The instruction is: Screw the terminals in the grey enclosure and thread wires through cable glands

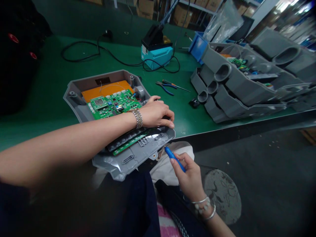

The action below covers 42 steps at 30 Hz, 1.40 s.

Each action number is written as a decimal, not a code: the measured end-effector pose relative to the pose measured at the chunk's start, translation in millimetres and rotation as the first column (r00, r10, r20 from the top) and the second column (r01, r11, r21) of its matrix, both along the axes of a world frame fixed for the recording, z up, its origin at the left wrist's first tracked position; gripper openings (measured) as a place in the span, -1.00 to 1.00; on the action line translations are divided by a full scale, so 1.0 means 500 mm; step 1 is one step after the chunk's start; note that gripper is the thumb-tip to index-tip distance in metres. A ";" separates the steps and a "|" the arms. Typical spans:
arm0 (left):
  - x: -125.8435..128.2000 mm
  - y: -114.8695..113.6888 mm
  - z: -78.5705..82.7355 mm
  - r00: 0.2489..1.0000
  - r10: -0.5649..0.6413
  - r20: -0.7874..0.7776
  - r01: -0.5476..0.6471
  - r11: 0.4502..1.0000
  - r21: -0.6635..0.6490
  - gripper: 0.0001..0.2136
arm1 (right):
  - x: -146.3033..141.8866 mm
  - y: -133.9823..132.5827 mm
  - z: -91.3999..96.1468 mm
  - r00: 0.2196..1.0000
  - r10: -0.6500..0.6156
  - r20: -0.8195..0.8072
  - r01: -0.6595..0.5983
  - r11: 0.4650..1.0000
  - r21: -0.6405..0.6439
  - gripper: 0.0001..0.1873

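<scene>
A grey plastic housing [145,152] lies at the bench's near edge, its front part jutting over my lap. Inside it are a green circuit board [116,102], an orange panel [106,90] and a dark strip with a narrow green board along it. My left hand [158,113] reaches across and is closed over the housing's right side, fingers curled. Below that side, my right hand [186,171] grips a blue-handled tool [174,158] with a short, thin tip. The tip points up at the housing's front edge; I cannot tell whether it touches.
Pliers [166,88] and a thin screwdriver [176,85] lie beyond the housing. Behind them stands a teal soldering station [158,56] with a looping black cable [81,61]. Stacked grey housings [247,82] and a blue bin [197,46] are at right. A stool [223,194] stands below.
</scene>
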<state>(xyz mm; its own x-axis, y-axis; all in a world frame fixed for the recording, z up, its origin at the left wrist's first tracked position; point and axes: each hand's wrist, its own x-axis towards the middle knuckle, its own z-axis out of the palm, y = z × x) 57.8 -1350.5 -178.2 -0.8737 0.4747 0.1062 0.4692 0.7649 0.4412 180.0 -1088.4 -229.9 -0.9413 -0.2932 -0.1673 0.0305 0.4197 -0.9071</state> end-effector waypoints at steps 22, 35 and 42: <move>-0.001 -0.003 0.002 1.000 -0.018 0.001 0.018 1.000 -0.014 -0.74 | 0.024 -0.023 0.028 0.955 -0.021 0.295 0.080 0.978 -0.190 -0.56; -0.008 -0.003 0.002 1.000 -0.030 0.006 0.030 0.999 -0.040 -0.72 | 0.001 -0.007 -0.005 0.996 -0.088 -0.018 0.088 0.996 0.009 -0.72; -0.005 -0.001 0.015 0.999 -0.036 0.027 0.039 0.994 -0.100 -0.68 | 0.001 -0.028 0.058 0.965 -0.058 0.254 0.123 0.961 -0.249 -0.76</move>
<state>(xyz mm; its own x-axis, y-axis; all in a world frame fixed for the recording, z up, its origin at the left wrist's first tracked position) 55.2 -1351.0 -170.7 -0.8569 0.5143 0.0347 0.4883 0.7881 0.3748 180.6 -1102.6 -201.2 -0.9065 -0.2723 -0.3228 0.2897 0.1551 -0.9445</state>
